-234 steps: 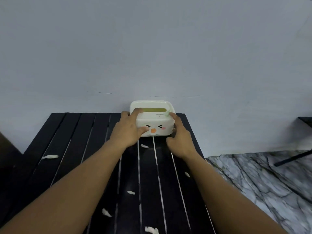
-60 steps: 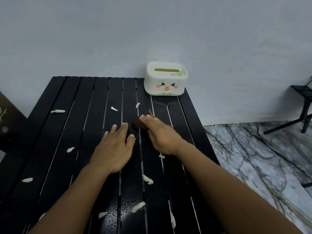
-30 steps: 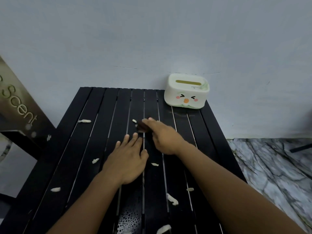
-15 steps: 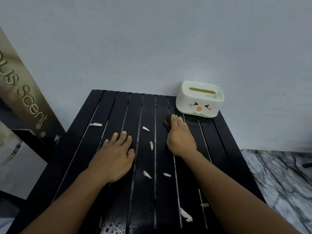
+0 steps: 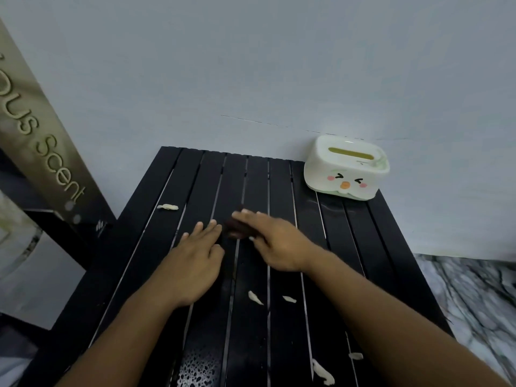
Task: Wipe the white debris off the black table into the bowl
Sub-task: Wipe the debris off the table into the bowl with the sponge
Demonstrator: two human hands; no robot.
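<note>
Pressing a small dark cloth [image 5: 236, 229] flat against the black counter [image 5: 349, 247], the right hand [image 5: 275, 241] has its fingers laid over the wad and its thumb tucked at the near edge, so it is clamping the cloth down more than pinching it. Just left of it, the left hand [image 5: 195, 261] lies palm down with fingers spread, fingertips close beside the cloth and holding nothing.

White debris is scattered wide: one scrap [image 5: 167, 207] far left near the counter's edge, two scraps [image 5: 255, 298] just near of the right wrist, more bits [image 5: 322, 372] at the near right by the forearm. They look like feather-light, soft curls, likely to skid or roll ahead of a wipe and possibly catch in the slots between the slats. A patch of water droplets [image 5: 199, 368] beads at the near edge; scraps dragged through there may stick.

The cloth seems limp and thin, so broad flat pressure should carry it better than a fingertip grip. Far right against the wall sits a white container with a cartoon face [image 5: 346, 170], slotted on top; no open bowl shows in view.
</note>
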